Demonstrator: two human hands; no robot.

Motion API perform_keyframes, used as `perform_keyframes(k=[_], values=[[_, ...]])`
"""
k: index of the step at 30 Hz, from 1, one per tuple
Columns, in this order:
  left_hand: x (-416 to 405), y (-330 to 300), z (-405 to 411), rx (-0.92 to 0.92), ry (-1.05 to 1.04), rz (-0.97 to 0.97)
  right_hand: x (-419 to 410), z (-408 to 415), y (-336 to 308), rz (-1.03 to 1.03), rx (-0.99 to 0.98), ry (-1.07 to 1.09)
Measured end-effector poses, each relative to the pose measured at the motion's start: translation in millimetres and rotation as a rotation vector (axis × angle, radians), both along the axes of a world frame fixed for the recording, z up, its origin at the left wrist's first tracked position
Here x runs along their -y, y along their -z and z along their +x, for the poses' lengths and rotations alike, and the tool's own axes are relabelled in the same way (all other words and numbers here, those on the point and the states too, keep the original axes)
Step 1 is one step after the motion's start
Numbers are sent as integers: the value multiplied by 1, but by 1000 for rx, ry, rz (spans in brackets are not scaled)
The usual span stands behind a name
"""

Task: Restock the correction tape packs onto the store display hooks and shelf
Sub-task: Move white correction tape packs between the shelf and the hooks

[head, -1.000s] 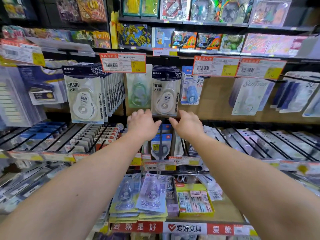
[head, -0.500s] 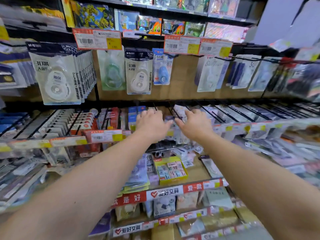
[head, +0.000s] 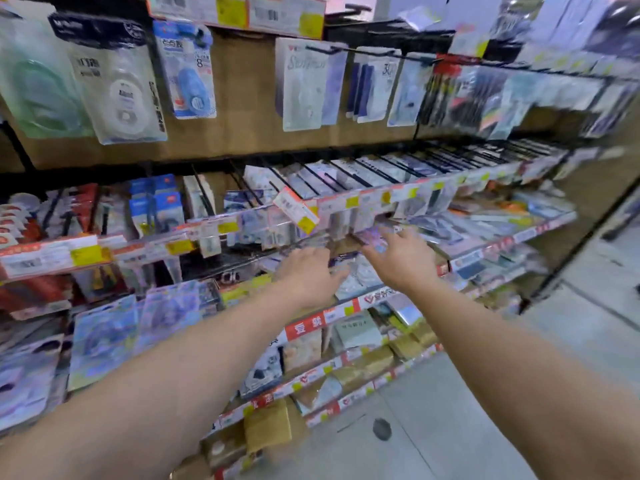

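Clear packs (head: 356,277) lie on the shelf (head: 346,311) just ahead of both spread, empty hands; left hand (head: 308,277) nearer, right hand (head: 401,258) above-right.

Tiered store shelf (head: 349,311), flat blister packs (head: 104,336) on it

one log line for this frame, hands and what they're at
left hand: open, reaching | right hand: open, reaching | target: packs on shelf | nothing gripped

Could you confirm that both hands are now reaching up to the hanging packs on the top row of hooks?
Not quite. In the head view the left hand and right hand reach down to packs lying on the shelf beneath the hooks, not up to the top row.
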State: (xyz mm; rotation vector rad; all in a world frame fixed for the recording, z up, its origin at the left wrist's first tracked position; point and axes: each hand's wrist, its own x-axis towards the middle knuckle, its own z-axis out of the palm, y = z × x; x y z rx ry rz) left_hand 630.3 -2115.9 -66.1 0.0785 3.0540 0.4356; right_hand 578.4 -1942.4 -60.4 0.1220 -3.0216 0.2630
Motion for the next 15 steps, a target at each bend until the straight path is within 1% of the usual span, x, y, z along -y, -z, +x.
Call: perform_keyframes(k=[3,6,15], values=[[-6,30,-19,66,-39,0,-18,-15,21,0,63,14],[-10,57,-43,89,-63,-10,-31,-40,43,14,145,25],[-36,110,-121,355,-266,9,-64,-141,110,14,391,-4]])
